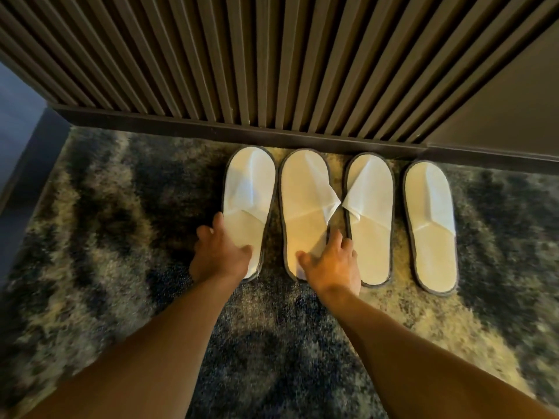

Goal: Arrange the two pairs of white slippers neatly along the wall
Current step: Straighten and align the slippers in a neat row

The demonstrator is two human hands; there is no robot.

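Note:
Two pairs of white slippers with grey trim lie in a row on the carpet, toes against the baseboard [193, 126]. My left hand [219, 254] grips the heel end of the leftmost slipper [249, 182], thumb on its insole and fingers at its left edge. My right hand [332, 263] holds the heel of the second slipper [304, 192], thumb on the insole and fingers over its right edge. The third slipper [370, 213] and the fourth slipper [431, 216] lie untouched to the right. The loose upper flaps of the second and third slippers touch.
A dark slatted wall panel [272, 55] rises behind the baseboard. The floor is a mottled dark blue and beige carpet [106, 213]. A dark vertical edge [24, 164] borders the carpet at the left.

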